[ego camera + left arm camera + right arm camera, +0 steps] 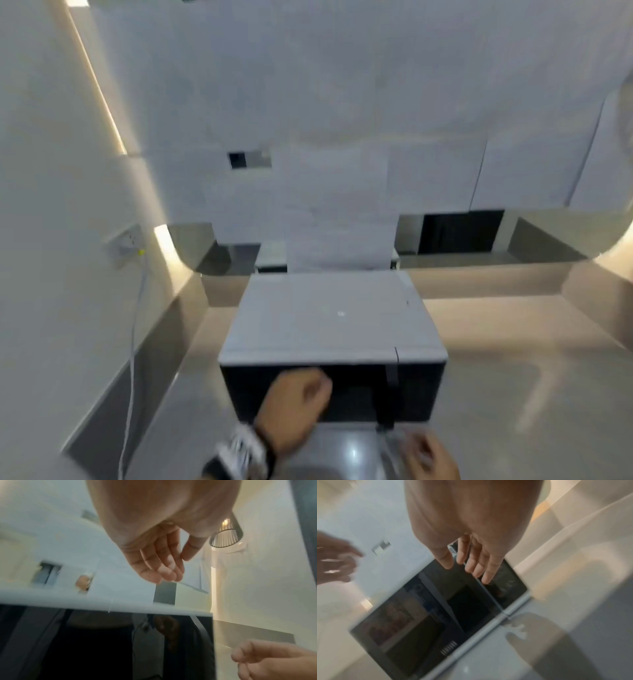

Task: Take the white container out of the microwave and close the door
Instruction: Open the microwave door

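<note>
Against the dark front of the microwave (332, 356), your left hand (294, 407) was raised with its fingers loose and a little apart, holding nothing; the left wrist view showed those fingers (161, 566) straight and relaxed above the top edge of the appliance. A wrist strap (245, 452) with the camera mount sat just behind that hand. Your right hand (428, 455) hung lower, near the bottom right corner of the microwave front, fingers also loose and spread, gripping nothing; from the right wrist those fingers (481, 566) pointed toward the seam between the glass door (423, 615) and the control panel (508, 582). The door looked flush with the front, though blur made the seam hard to judge. The white container could not be made out in any of the views, so I cannot tell you where it was. The microwave stood on a pale counter (513, 359), its white top facing you. To your left, a cable (132, 342) ran down from a wall socket (128, 240). Behind the microwave, a mirror (445, 102) was largely covered with white sheets. A black lamp shade (226, 536) showed in the left wrist view.
</note>
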A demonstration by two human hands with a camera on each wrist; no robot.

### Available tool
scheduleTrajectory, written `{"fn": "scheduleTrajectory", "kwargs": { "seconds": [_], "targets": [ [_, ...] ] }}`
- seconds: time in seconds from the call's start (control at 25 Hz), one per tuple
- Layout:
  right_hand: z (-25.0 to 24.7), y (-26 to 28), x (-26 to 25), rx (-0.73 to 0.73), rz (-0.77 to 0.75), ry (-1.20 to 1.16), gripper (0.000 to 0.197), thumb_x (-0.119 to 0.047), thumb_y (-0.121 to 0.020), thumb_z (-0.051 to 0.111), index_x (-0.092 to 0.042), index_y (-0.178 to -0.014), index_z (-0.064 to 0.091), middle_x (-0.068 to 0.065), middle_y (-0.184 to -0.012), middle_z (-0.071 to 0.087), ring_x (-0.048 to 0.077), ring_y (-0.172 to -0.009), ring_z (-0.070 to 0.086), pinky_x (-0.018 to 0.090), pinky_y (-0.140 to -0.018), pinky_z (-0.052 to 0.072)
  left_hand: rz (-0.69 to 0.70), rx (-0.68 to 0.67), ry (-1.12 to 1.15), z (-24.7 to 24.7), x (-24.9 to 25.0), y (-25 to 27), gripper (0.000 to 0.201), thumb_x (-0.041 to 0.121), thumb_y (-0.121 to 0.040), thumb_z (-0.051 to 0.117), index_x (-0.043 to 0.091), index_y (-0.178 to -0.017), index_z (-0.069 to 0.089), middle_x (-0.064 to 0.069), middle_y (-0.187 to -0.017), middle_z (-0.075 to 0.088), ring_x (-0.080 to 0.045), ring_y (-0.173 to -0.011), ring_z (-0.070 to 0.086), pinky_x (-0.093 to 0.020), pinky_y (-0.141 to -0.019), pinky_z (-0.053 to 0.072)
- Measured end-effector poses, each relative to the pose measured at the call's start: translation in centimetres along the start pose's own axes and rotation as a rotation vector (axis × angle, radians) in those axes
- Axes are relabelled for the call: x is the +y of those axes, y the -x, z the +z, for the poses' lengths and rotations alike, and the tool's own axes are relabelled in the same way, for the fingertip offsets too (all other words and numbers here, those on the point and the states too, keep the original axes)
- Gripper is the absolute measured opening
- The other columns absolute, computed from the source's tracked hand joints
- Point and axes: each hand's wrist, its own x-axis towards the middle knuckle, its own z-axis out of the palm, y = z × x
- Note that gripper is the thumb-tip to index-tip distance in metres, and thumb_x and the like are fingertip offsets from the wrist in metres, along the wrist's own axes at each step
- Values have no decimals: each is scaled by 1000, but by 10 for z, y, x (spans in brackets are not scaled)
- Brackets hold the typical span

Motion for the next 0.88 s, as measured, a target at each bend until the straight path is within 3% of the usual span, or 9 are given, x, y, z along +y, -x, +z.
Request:
{"fn": "scheduleTrajectory", "kwargs": {
  "seconds": [0.08, 0.16, 0.24, 0.32, 0.4, 0.52, 0.64, 0.76, 0.88],
  "targets": [
    [14, -11, -8, -31, 24, 24, 35, -25, -75, 87, -34, -97, 60, 4, -97, 67, 28, -95, 67, 27, -77, 51, 76, 51, -203, 3, 2, -45, 32, 37, -90, 53, 10, -73, 60, -7, -68, 65, -15, -66, 59, -34, -65, 47],
    [26, -22, -24, 0, 94, 38, 36, -21, -80, 83, -20, -100, 53, 10, -95, 58, 33, -93, 61, 30, -76, 46, 88, 24, -338, -4, -3, -96, 26, 35, -90, 51, 16, -84, 68, -4, -86, 71, -24, -86, 63, -33, -75, 46],
    [34, -26, -31, 138, 110, 72, 40, -29, -81, 81, -15, -104, 52, 9, -98, 53, 31, -91, 58, 35, -81, 47, 82, -124, -502, 2, -23, -129, 35, 40, -94, 45, 21, -115, 66, -5, -121, 67, -28, -114, 58, -38, -95, 44],
    [35, -34, -31, 119, 151, 103, 44, -37, -86, 75, -13, -116, 54, 4, -109, 52, 27, -101, 56, 37, -92, 46, 22, -305, -695, 8, -52, -146, 51, 49, -97, 35, 27, -142, 47, -3, -152, 45, -27, -139, 40, -45, -111, 33],
    [37, -45, -30, -25, 272, 50, 61, -54, -91, 63, -9, -131, 54, 4, -119, 56, 26, -115, 55, 36, -101, 41, -38, -442, -746, 13, -67, -159, 63, 58, -96, 23, 33, -153, 24, -1, -163, 22, -26, -148, 24, -52, -115, 25],
    [42, -57, -21, -122, 298, 14, 98, -90, -73, 41, -13, -134, 52, 12, -130, 64, 33, -122, 57, 49, -107, 43, -150, -591, -755, 30, -83, -158, 69, 65, -93, 15, 40, -155, 1, 1, -167, 0, -27, -153, 5, -57, -118, 12],
    [41, -38, -20, -100, 212, -12, 58, -65, -94, 45, -16, -121, 58, 8, -113, 67, 29, -111, 61, 49, -102, 46, -184, -572, -740, 39, -91, -151, 69, 66, -92, 13, 43, -154, -6, 3, -166, -9, -26, -153, -4, -57, -119, 3],
    [39, 15, -14, -46, 168, -13, 53, -67, -93, 42, -24, -118, 59, 0, -107, 70, 19, -102, 66, 47, -94, 53, -192, -570, -706, 37, -92, -151, 68, 68, -92, 11, 44, -153, -8, 5, -165, -13, -24, -153, -9, -55, -119, -2],
    [25, 78, -7, -73, 115, -42, 24, -56, -91, 55, -37, -102, 64, -14, -93, 74, 5, -90, 69, 40, -82, 60, -201, -564, -701, 38, -90, -147, 68, 68, -92, 10, 44, -154, -7, 5, -165, -13, -24, -153, -9, -55, -119, -4]
  ]
}}
